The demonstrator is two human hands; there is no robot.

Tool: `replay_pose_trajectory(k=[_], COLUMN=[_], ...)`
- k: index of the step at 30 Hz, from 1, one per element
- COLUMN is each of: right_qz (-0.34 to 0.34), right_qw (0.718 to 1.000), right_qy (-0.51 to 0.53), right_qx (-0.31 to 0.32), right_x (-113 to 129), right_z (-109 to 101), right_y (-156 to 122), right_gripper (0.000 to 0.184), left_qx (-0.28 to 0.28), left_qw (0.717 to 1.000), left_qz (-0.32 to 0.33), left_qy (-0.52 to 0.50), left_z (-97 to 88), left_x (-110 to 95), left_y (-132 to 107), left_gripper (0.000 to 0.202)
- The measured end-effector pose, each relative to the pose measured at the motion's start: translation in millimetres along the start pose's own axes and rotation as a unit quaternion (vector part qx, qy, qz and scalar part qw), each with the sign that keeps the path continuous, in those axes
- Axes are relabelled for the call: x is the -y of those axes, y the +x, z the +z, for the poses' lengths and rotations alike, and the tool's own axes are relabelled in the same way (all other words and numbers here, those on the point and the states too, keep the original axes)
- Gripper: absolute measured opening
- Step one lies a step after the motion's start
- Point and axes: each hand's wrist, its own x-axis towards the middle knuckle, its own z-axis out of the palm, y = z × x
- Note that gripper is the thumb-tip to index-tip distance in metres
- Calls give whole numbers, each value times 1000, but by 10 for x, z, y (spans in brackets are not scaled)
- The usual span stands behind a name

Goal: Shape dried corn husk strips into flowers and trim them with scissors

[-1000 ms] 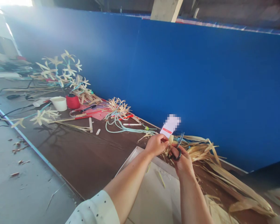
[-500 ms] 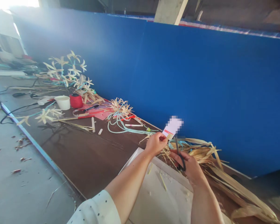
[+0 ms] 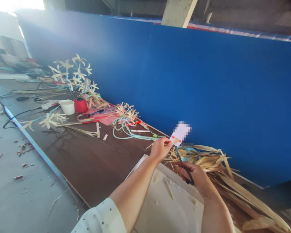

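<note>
My left hand (image 3: 161, 149) is closed in a pinch on a small pale piece of husk (image 3: 176, 140). Behind that piece is a white card with red marks (image 3: 172, 137), its upper part pixelated. My right hand (image 3: 194, 174) grips black-handled scissors (image 3: 189, 177), whose blades point up toward the husk piece. Whether the blades touch it I cannot tell. Just under both hands lies the edge of a pale shallow tray (image 3: 174, 200) with a few scraps in it. Cut straw bits (image 3: 171, 157) lie between the hands, beside long dried husks (image 3: 213, 161) on the right.
A blue partition (image 3: 208, 87) stands along the table's back. Left on the brown table (image 3: 106, 165) are light-blue cords (image 3: 122, 132), husk flowers (image 3: 70, 72), a white cup (image 3: 67, 106), a red thread spool (image 3: 80, 105) and a glue gun (image 3: 48, 104) with a black cable.
The scissors in my right hand have tilted left, and that hand has moved slightly down. My left hand keeps its pinch near the card. The view has shifted a little.
</note>
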Motion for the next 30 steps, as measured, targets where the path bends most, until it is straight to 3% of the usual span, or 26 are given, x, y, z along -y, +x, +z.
replay_pose_trajectory(k=[11,19,30], right_qz=[-7,6,-19], right_qw=[999,999,999], right_qy=[30,39,26], right_qx=[-14,-15,-5], right_x=[21,45,-14], right_z=[-11,-5,-9], right_y=[-29,-63,-23], right_gripper=[46,47,47], left_qx=[95,187,223], left_qw=[991,969,960], left_qz=[-34,-82,-94], left_qy=[-84,-139,-139], left_z=[-78,-106,-94], left_x=[-121,-67,-43], left_y=[-15,-29,-22], left_gripper=[21,30,31])
